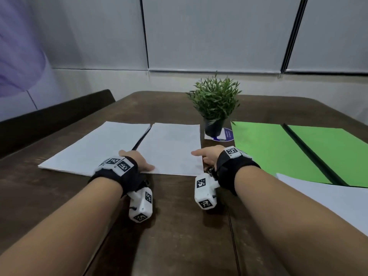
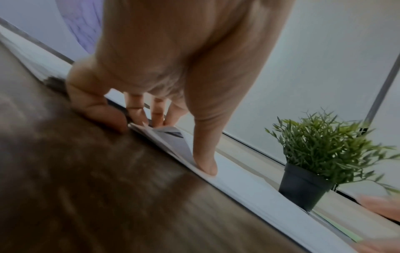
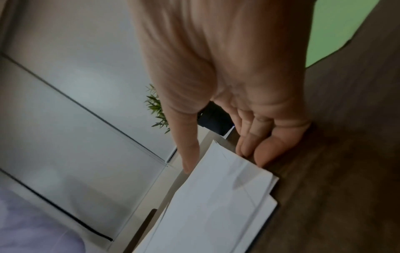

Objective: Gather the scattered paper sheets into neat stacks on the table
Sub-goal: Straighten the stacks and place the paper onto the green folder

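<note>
Both hands bracketed the middle white stack [image 1: 170,149] on the bench [image 1: 179,226], left hand [image 1: 139,162] and right hand [image 1: 207,155] each pinching a near corner in a narrow grip, apparently to square its edges.

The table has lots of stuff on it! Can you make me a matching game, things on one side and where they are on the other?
Things:
1. potted plant
2. green sheets
3. middle white stack
4. round blue sticker

Places:
A. between the left hand and right hand
B. under the pot
C. far right of the table
D. behind the middle stack's far right corner

Pairs: 1-D, 2-C, 3-A, 4-B
</note>
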{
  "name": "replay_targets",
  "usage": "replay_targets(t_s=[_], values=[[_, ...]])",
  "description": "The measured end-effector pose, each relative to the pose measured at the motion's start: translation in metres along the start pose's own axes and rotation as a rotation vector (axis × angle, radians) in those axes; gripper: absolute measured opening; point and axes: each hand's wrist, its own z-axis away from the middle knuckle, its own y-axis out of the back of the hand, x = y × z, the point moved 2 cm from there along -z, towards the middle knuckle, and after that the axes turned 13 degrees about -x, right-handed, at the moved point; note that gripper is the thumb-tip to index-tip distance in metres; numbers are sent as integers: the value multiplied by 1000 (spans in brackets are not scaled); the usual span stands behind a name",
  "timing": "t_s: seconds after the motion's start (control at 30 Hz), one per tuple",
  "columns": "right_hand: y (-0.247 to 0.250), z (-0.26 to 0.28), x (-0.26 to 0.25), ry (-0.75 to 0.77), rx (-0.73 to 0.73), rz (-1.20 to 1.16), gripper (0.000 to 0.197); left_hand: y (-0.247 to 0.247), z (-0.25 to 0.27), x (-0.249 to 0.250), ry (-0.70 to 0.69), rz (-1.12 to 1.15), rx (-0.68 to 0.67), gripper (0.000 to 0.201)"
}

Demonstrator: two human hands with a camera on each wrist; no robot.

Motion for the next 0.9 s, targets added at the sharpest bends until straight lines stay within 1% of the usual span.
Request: replay_targets(t_s=[0.07, 0.13, 0.23, 0.27, 0.33, 0.4, 0.47, 0.53, 0.57, 0.67, 0.73, 0.83, 0.87, 0.9], values=[[1, -3, -4, -20, -37, 36, 40, 0, -4, -1, -9, -21, -1, 64], [1, -5, -8, -39, -41, 100, 39, 3, -1, -1, -14, -3, -20, 69], [-1, -11, -16, -67, -67, 204, 38, 5, 6, -3, -24, 63, -100, 72], [-3, -14, -17, -72, -73, 255, 41, 6, 6, -4, -28, 82, -117, 69], [-6, -12, -19, -95, -68, 423, 52, 6, 7, -9, -41, 121, -144, 54], [-11, -9, -17, -60, -59, 470, 57, 4, 7, -13, -52, 163, -171, 47], [-14, -3, -14, -70, -51, 471, 52, 2, 9, -14, -67, 197, -196, 47], [-12, -1, -15, -124, -17, 554, 31, 1, 7, -15, -74, 217, -181, 51], [-10, 0, -15, -132, 8, 582, 25, 1, 5, -16, -74, 230, -160, 53], [-11, 1, -8, -138, 14, 631, 35, 1, 2, -20, -57, 219, -116, 66], [-16, 5, 1, -123, 3, 632, 39, -1, 3, -23, -47, 198, -110, 68], [-20, 12, 13, -71, -28, 607, 63, -8, 18, -27, -47, 173, -122, 68], [-20, 18, 16, -70, -29, 608, 67, -10, 24, -29, -48, 162, -132, 68], [-21, 26, 20, -68, -22, 595, 67, -13, 32, -31, -50, 156, -144, 68]])
